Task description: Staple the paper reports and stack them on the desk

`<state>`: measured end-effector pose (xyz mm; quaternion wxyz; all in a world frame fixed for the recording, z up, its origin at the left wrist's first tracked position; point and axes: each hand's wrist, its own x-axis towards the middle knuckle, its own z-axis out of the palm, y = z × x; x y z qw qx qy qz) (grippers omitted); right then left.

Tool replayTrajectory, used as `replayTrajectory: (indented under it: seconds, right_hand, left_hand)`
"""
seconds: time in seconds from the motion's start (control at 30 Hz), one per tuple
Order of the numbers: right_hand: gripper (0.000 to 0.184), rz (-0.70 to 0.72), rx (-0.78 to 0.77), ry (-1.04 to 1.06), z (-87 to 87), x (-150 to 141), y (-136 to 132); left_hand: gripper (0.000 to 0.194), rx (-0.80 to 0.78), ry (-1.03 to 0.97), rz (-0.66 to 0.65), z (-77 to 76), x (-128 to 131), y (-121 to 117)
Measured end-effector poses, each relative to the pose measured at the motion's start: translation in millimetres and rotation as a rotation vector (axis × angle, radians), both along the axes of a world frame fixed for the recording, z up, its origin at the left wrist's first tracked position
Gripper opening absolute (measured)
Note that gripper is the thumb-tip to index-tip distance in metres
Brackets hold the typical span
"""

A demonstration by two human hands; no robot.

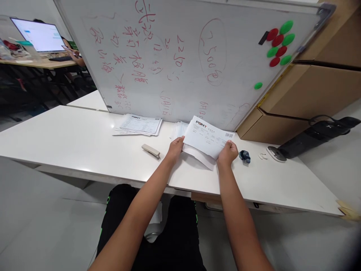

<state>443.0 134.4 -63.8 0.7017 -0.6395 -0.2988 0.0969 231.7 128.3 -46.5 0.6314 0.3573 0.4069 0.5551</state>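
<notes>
Printed paper sheets (207, 138) headed "PONY" are held up between my two hands, above the white desk. My left hand (176, 147) is closed on their left edge, and my right hand (228, 152) pinches the right edge. A lower sheet hangs bent below the top one. Behind them, partly hidden, lie more papers (178, 130). To the left rests a stack of similar printed sheets (139, 124). A beige stapler (150, 151) lies on the desk left of my left hand.
A whiteboard (186, 56) with red writing and round magnets stands behind the desk (84, 146). Right of my hands are a dark watch (244, 156), a mouse (276, 154) and a black bottle (313, 136). Cardboard boxes (307, 98) rise behind. Another person's hand (75, 56) shows far left.
</notes>
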Motion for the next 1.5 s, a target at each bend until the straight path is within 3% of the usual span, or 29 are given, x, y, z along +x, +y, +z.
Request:
replayTrajectory:
  seconds: [0.07,0.13,0.23,0.33,0.43,0.53,0.67,0.83,0.9,1.0,1.17,1.5]
  right_hand:
    - [0.044,0.015,-0.011,-0.007,4.1,-2,-3]
    - [0.046,0.046,-0.038,-0.034,8.2,-3,-16]
    - [0.047,0.153,-0.128,-0.147,8.3,1,-54]
    - [0.048,0.23,-0.265,-0.254,-2.8,8,-100]
    - [0.05,0.255,-0.398,-0.313,-14.9,7,-130]
    - [0.046,0.306,-0.531,-0.435,-16.8,-3,-137]
    - [0.038,0.417,-0.655,-0.749,-5.3,-22,-124]
    - [0.041,0.466,-0.501,-1.18,12.9,-46,-77]
    - [0.044,0.577,-0.446,-1.279,17.3,-55,-54]
    - [0.045,0.755,-0.526,-1.338,19.8,-63,-26]
    - [0.036,0.779,-0.61,-1.365,20.8,-61,-11]
    - [0.034,0.695,-0.592,-1.418,21.8,-54,-17]
  left_hand:
    - [0.036,0.038,0.049,-0.059,3.5,0,-6]
    - [0.03,0.069,0.134,-0.069,5.9,-4,-26]
    - [0.023,0.008,0.227,-0.006,4.2,-17,-85]
    - [0.031,-0.118,0.169,0.078,-0.2,-29,-150]
    - [0.033,-0.192,0.1,0.008,-1.3,-35,-187]
    - [0.038,-0.249,0.104,-0.063,-2.9,-38,-193]
    - [0.045,-0.104,0.124,-0.084,-11.9,-44,-187]
    - [0.048,-0.038,0.158,-0.025,-25.0,-55,-198]
    - [0.049,-0.053,0.16,0.019,-30.9,-59,-204]
    - [0.048,-0.131,0.166,0.056,-42.1,-67,-212]
    - [0.05,-0.166,0.181,0.116,-54.3,-82,-220]
    - [0.045,-0.196,0.074,0.007,-33.2,-86,-225]
